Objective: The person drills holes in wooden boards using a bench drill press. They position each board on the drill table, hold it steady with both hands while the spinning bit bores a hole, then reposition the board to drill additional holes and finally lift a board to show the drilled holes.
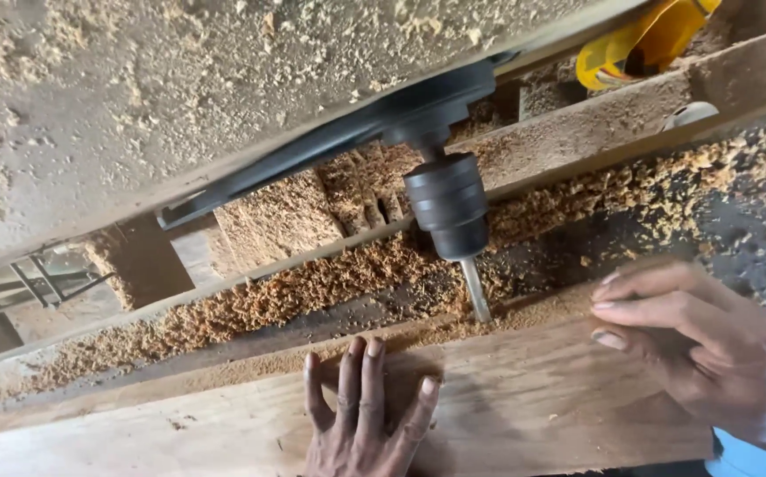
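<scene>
My left hand [363, 413] lies flat, fingers spread, on a long wooden plank [524, 397] near its far edge. My right hand [696, 344] presses on the same plank further right, fingers pointing left toward the bit. A dark drill chuck [449, 205] of a horizontal boring machine holds a metal bit [475, 290] whose tip meets the plank's far edge, between my two hands. Neither hand grips anything.
Wood shavings [312, 287] lie heaped along the machine table behind the plank. A dark metal arm [312, 150] runs from the chuck to the left. A yellow object [643, 40] sits at the top right. Dusty concrete floor [135, 88] fills the upper left.
</scene>
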